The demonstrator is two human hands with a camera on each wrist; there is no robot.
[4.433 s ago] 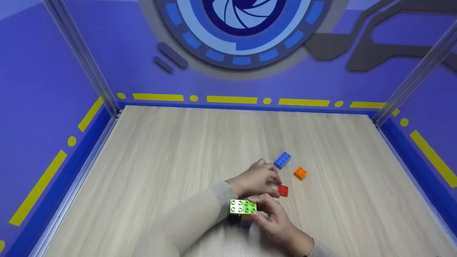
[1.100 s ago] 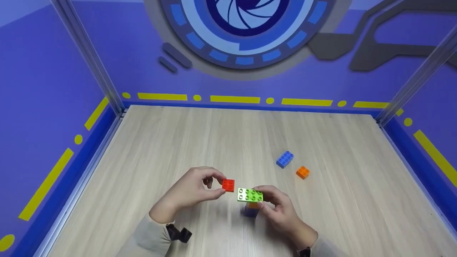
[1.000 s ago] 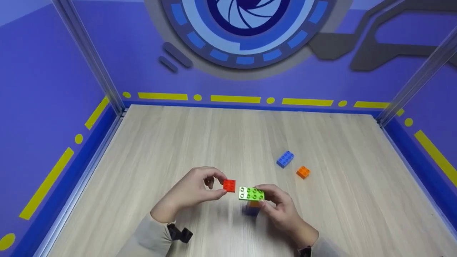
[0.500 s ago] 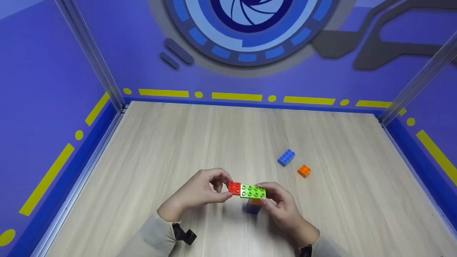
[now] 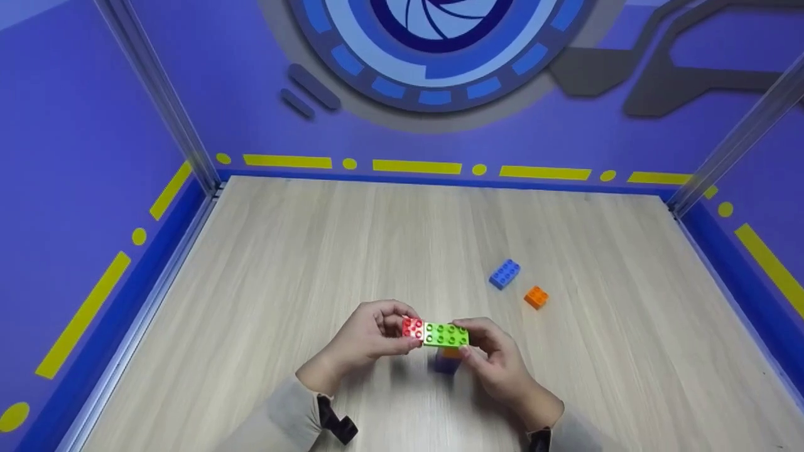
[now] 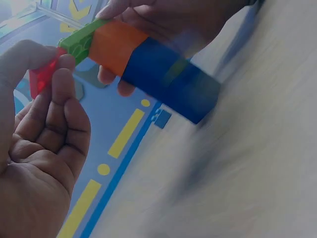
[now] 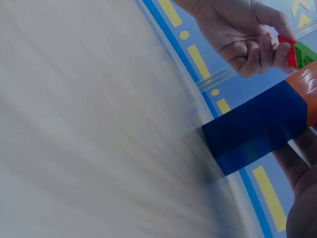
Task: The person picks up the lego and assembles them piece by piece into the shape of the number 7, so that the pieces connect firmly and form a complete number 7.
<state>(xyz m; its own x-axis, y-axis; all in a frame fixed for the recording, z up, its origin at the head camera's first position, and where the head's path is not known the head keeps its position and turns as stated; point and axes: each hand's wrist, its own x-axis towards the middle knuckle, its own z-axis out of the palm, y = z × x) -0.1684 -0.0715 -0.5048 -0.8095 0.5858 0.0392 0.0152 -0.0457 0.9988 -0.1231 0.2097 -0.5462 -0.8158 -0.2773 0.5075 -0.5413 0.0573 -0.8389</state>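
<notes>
My left hand [image 5: 364,339] pinches a small red toy brick [image 5: 412,328] between thumb and fingers. The red brick sits right at the left end of a green eight-stud brick [image 5: 445,335], their studded tops nearly level. That green brick tops a stack, with an orange brick [image 6: 119,47] under it and blue bricks [image 6: 166,74] at the bottom. Gripping the stack near its top from the right is my right hand [image 5: 502,364]. In the left wrist view the green brick overhangs the orange one toward the red brick. The fingers partly cover the red brick.
A blue eight-stud brick [image 5: 505,274] and a small orange brick [image 5: 536,297] lie on the wooden table [image 5: 301,251], beyond my right hand. Blue-purple panels [image 5: 402,141] with metal corner posts [image 5: 169,94] enclose the table at the back and sides.
The left hand has picked the red brick off the table and brought it left, then rightward against the green brick's end. The right hand still holds the stack, shifted slightly right and away.
</notes>
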